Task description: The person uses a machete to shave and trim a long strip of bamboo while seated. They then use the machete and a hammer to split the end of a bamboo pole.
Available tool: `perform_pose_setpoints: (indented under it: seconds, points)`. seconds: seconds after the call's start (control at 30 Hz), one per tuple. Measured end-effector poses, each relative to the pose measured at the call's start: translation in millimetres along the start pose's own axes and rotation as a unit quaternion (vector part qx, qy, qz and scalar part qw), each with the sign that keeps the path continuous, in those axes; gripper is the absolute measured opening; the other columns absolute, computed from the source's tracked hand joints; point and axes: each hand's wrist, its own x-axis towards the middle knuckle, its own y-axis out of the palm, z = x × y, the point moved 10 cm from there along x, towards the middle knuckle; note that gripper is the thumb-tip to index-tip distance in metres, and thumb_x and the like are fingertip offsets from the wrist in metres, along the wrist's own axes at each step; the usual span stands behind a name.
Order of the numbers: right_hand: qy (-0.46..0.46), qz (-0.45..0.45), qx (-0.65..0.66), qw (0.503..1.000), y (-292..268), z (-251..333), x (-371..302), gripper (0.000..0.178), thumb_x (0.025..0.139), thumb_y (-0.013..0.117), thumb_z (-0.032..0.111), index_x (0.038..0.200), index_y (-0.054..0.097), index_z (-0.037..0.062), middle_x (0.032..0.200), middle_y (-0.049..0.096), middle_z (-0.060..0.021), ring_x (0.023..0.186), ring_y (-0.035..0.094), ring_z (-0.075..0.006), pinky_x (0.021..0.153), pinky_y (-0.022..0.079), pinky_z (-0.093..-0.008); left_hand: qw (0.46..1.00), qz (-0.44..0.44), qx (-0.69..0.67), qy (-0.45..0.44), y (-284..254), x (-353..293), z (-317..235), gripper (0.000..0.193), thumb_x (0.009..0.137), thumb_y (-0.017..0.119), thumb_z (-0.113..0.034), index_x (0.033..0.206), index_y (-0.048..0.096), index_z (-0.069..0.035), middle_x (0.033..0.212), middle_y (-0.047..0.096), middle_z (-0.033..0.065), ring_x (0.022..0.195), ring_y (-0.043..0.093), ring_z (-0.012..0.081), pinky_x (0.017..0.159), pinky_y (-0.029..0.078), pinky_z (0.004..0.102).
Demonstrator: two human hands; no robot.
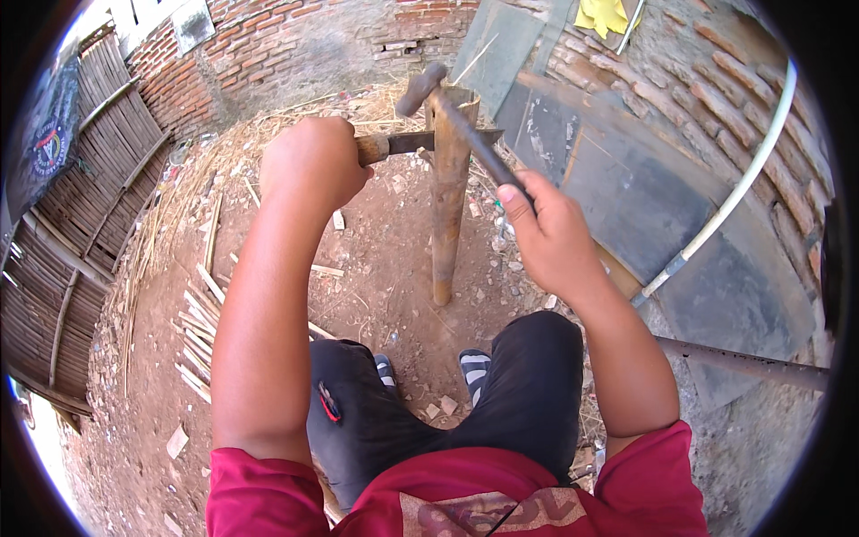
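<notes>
My left hand [313, 161] is closed around the wooden handle of a long knife [410, 143], held level. Its dark blade crosses an upright bamboo pole [450, 206] just below the top, and the tip shows on the pole's right side. The pole hides the blade's middle, so how far it sits in the bamboo I cannot tell. In my right hand [548, 228] is a hammer [474, 139], gripped by its dark handle. The hammer's head is raised up and to the left, in front of the pole's top.
Split bamboo sticks [199, 331] lie on the dirt floor at left, with straw and chips around. A woven bamboo wall [98, 179] stands at left, a brick wall [295, 49] behind. Dark panels [626, 206], a pale pipe [743, 183] and a metal bar [743, 360] are at right.
</notes>
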Motion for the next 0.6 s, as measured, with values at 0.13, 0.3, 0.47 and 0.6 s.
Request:
perform_pose_setpoints:
  seconds: [0.13,0.3,0.47,0.6]
  points:
    - [0.006,-0.053,0.045,0.998,-15,16,-1,0.034,0.108,0.057,0.032,0.111,0.062,-0.0006,0.07,0.063,-0.0178,0.063,0.064,-0.0353,0.061,0.047,-0.0439,1.0,0.022,-0.002,-0.005,1,-3,8,0.036,0.087,0.082,-0.038,0.107,0.079,-0.008,0.105,0.078,0.0153,0.095,0.077,0.0329,0.084,0.062,0.0442]
    - [-0.013,0.042,-0.011,0.999,4,8,-4,0.033,0.11,0.054,0.033,0.11,0.061,0.0005,0.067,0.06,-0.0153,0.062,0.063,-0.0282,0.061,0.046,-0.0405,0.999,-0.008,-0.008,-0.032,7,1,23,0.026,0.083,0.083,-0.034,0.097,0.081,-0.012,0.097,0.078,0.0121,0.09,0.075,0.0317,0.083,0.06,0.0448]
    - [0.016,-0.028,0.065,0.997,-19,18,6,0.035,0.109,0.055,0.035,0.107,0.061,0.0004,0.07,0.062,-0.018,0.064,0.063,-0.0359,0.063,0.047,-0.0442,0.999,-0.011,-0.007,-0.033,10,2,25,0.024,0.084,0.082,-0.033,0.098,0.081,-0.014,0.098,0.079,0.0117,0.091,0.075,0.0318,0.082,0.06,0.0445]
    - [0.011,0.036,-0.043,0.998,-1,5,1,0.035,0.11,0.053,0.035,0.105,0.06,0.0007,0.067,0.06,-0.0152,0.062,0.062,-0.0312,0.062,0.047,-0.0436,0.999,-0.013,0.008,-0.032,7,0,17,0.025,0.085,0.081,-0.034,0.099,0.081,-0.014,0.099,0.078,0.0125,0.092,0.075,0.0323,0.083,0.06,0.0447]
